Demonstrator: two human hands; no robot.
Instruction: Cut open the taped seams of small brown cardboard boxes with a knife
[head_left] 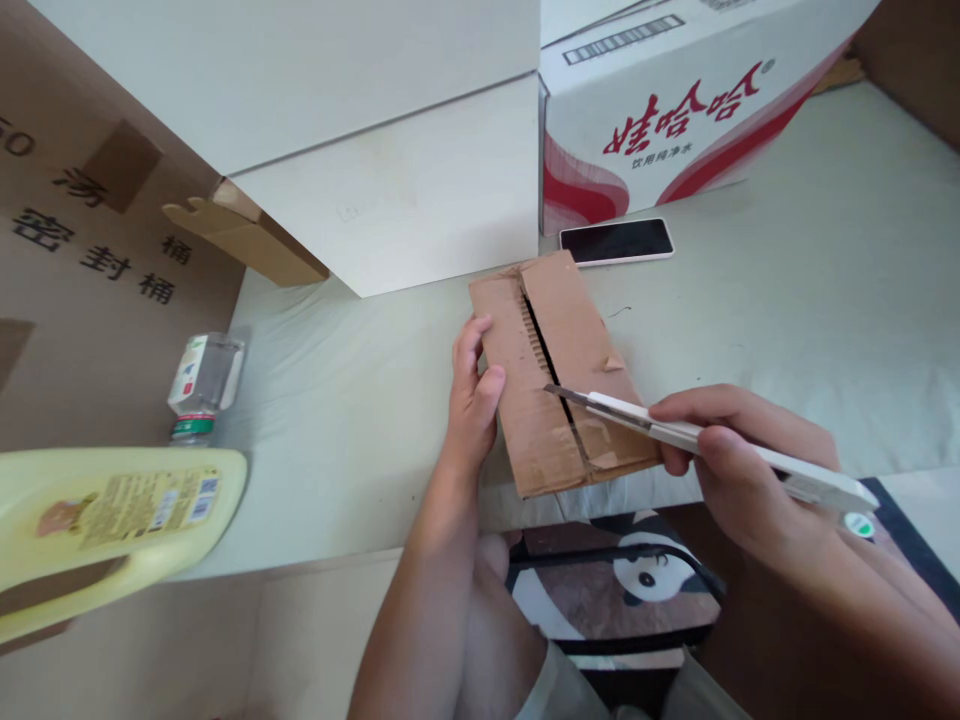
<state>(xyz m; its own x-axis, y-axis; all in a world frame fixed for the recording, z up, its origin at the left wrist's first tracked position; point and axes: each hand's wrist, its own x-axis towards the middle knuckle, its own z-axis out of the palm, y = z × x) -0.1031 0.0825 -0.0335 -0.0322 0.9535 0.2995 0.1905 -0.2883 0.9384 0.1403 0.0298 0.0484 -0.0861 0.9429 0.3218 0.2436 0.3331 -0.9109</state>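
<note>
Left hand clamps the likely light, stiff cardboard box, best held beneath its fingers; right hand clenches a utility knife

Two bare hands, one small brown cardboard box, one white utility knife, one white-rimmed phone, one clear plastic bottle, one pale-yellow plastic jug.

Probable home interior, indicated by a pale cloth, yellow jug, bottle, phone and large cartons.
</note>
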